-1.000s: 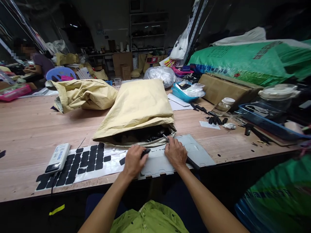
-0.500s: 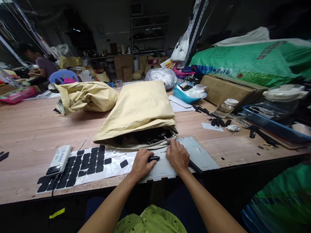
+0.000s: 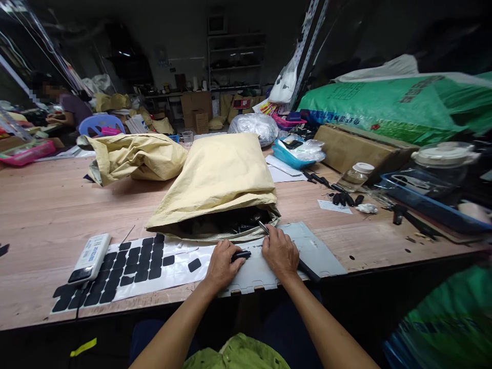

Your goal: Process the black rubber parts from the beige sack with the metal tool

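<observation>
My left hand (image 3: 223, 266) is closed on a small black cylindrical piece (image 3: 240, 255) lying just above a grey board (image 3: 254, 281). In my right hand (image 3: 281, 253) is a long tool with a black handle (image 3: 308, 270) and a thin metal tip (image 3: 263, 227); its exact kind is unclear. The tip points at the mouth of a tan sack (image 3: 226, 177), with dark pieces (image 3: 230, 221) inside. Left of my hands is a white sheet (image 3: 179, 269) of black rounded-square stickers (image 3: 134, 264); one loose sticker (image 3: 195, 265) lies near my left hand.
A white device with a display (image 3: 89, 259) rests on the sheet's left end. Another tan sack (image 3: 140, 156) is behind it. To the right are a cardboard box (image 3: 355, 151), a glass jar (image 3: 356, 177), several black parts (image 3: 344, 199) and a blue tray (image 3: 434, 197). A person (image 3: 71, 107) sits far left.
The camera view has tilted and shifted slightly. Both hands stay at nearly the same spots on the board, keeping hold of the black piece and the tool.
</observation>
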Demonstrator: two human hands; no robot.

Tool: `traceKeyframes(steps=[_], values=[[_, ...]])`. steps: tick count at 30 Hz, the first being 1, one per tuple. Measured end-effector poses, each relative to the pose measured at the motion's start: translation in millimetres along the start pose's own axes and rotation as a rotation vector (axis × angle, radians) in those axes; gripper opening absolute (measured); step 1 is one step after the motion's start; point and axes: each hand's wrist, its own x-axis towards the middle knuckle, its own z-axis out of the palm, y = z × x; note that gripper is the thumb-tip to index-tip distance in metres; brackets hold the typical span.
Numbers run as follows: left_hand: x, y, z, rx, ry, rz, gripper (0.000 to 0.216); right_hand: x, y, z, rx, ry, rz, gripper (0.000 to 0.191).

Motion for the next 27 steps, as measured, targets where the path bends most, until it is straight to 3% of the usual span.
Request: traceKeyframes(steps=[27], values=[[0.4,1.1,-0.6,-0.008,0.016,-0.003,0.017,-0.7,0.3,1.4,-0.003,0.02,-0.006,0.036]])
